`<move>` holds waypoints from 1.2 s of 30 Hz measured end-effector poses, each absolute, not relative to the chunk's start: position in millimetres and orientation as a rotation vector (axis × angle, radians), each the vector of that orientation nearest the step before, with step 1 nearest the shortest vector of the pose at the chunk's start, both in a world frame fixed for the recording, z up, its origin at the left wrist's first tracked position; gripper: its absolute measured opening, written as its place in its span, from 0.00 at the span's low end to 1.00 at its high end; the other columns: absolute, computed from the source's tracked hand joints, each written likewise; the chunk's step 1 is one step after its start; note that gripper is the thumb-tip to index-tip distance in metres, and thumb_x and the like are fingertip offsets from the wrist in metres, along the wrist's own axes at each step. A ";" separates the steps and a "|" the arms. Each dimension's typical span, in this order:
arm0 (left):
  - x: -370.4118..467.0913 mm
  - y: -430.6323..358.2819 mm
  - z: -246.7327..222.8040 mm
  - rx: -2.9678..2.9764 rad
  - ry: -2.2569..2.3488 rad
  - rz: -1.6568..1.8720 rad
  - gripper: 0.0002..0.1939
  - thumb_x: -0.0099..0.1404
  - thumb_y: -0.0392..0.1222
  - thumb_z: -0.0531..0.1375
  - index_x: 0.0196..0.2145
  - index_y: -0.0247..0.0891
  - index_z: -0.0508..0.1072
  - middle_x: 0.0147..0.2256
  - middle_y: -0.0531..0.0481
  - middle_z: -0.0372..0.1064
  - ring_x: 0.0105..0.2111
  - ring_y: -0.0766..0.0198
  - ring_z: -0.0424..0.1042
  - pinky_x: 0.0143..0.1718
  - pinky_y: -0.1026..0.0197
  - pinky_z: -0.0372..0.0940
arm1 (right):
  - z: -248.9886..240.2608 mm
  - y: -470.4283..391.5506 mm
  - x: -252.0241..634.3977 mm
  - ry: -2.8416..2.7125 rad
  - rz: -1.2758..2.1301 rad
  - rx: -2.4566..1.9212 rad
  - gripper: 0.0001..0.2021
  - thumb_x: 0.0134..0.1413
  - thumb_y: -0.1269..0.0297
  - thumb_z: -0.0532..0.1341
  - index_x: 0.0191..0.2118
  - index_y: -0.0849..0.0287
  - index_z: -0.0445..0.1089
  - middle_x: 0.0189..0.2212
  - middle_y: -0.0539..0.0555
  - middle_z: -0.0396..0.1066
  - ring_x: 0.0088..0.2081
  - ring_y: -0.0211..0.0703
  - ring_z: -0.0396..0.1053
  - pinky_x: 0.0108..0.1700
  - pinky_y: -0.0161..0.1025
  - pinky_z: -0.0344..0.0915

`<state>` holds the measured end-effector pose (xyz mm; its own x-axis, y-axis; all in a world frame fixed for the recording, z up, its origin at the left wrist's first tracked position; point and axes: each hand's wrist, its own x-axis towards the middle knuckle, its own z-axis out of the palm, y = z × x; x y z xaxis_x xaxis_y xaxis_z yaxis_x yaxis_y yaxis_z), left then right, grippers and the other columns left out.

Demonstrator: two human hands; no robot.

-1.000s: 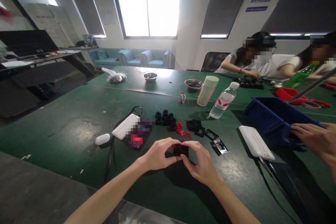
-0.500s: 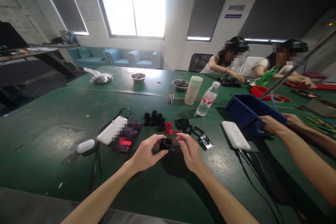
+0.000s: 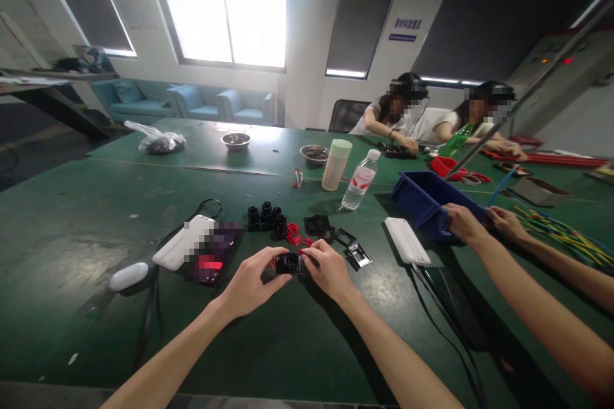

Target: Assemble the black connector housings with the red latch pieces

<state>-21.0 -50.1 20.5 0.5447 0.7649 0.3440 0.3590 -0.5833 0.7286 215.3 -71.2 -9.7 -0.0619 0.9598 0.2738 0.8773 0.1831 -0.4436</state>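
My left hand (image 3: 254,278) grips a small black plastic housing (image 3: 288,263) by its left side, between thumb and fingers, above the table. At the housing's right edge, my right hand (image 3: 329,270) closes thumb and forefinger on it. A bit of red shows by those fingertips; I cannot tell whether it is held or lies behind. Just beyond the hands lie several small red plastic pieces (image 3: 293,234) and a cluster of black plastic parts (image 3: 267,217). Right of these are flat black plates (image 3: 319,225) and a black frame with a shiny face (image 3: 359,255).
Left on the green table (image 3: 96,217) are a phone (image 3: 215,255), white power bank (image 3: 177,249) and white case (image 3: 128,277). A bottle (image 3: 361,180) and tumbler (image 3: 336,165) stand ahead. A neighbour's hands (image 3: 463,222) hold a blue bin (image 3: 422,201); another white power bank (image 3: 407,241) lies nearer.
My right hand has moved in to the housing's right edge, its fingers closing there. My left hand keeps its hold. The view has turned slightly right.
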 end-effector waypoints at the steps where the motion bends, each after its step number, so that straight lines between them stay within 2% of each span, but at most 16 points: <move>1: -21.0 -50.1 20.1 2.187 0.902 0.877 0.20 0.69 0.45 0.66 0.57 0.43 0.72 0.47 0.48 0.76 0.42 0.59 0.75 0.46 0.57 0.72 | -10.0 -71.2 215.5 -1.954 0.221 -1.716 0.10 0.69 0.62 0.61 0.46 0.51 0.82 0.42 0.54 0.76 0.40 0.43 0.76 0.44 0.38 0.70; 8: -21.9 -50.7 18.3 2.200 0.913 0.851 0.20 0.70 0.47 0.66 0.58 0.43 0.72 0.47 0.47 0.76 0.41 0.58 0.76 0.46 0.56 0.72 | -13.6 -70.2 216.3 -1.910 0.254 -1.705 0.08 0.69 0.66 0.61 0.44 0.53 0.80 0.43 0.53 0.75 0.41 0.43 0.76 0.44 0.37 0.68; 17: -21.7 -50.5 18.3 2.189 0.901 0.848 0.20 0.69 0.46 0.66 0.57 0.43 0.72 0.46 0.49 0.77 0.41 0.58 0.76 0.46 0.57 0.72 | -14.9 -69.1 216.3 -1.841 0.317 -1.670 0.06 0.66 0.70 0.60 0.41 0.54 0.75 0.42 0.52 0.75 0.34 0.41 0.72 0.40 0.37 0.66; 26: -19.5 -50.9 20.4 2.179 0.927 0.849 0.20 0.69 0.44 0.66 0.57 0.42 0.73 0.46 0.48 0.77 0.41 0.59 0.76 0.46 0.57 0.72 | -14.0 -69.1 218.7 -1.696 0.394 -1.614 0.06 0.67 0.64 0.58 0.42 0.55 0.73 0.37 0.54 0.78 0.35 0.45 0.75 0.42 0.40 0.68; 32: -19.2 -49.6 20.7 2.181 0.933 0.840 0.21 0.69 0.43 0.66 0.58 0.42 0.72 0.46 0.48 0.77 0.41 0.59 0.75 0.46 0.57 0.71 | -15.3 -67.6 219.7 -1.620 0.388 -1.541 0.06 0.67 0.61 0.57 0.42 0.55 0.70 0.35 0.53 0.78 0.29 0.43 0.72 0.34 0.39 0.66; 36: -19.1 -49.4 19.9 2.175 0.943 0.832 0.21 0.68 0.44 0.67 0.58 0.42 0.73 0.46 0.48 0.77 0.40 0.59 0.76 0.46 0.57 0.72 | -15.0 -67.7 220.5 -1.612 0.372 -1.520 0.07 0.69 0.60 0.57 0.43 0.55 0.69 0.36 0.54 0.77 0.30 0.44 0.72 0.34 0.40 0.66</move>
<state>-19.1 -49.4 19.9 0.5472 0.7824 0.2973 0.3925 -0.5536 0.7345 220.5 -67.7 -15.0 0.1187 0.9182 0.3778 0.6600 0.2113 -0.7209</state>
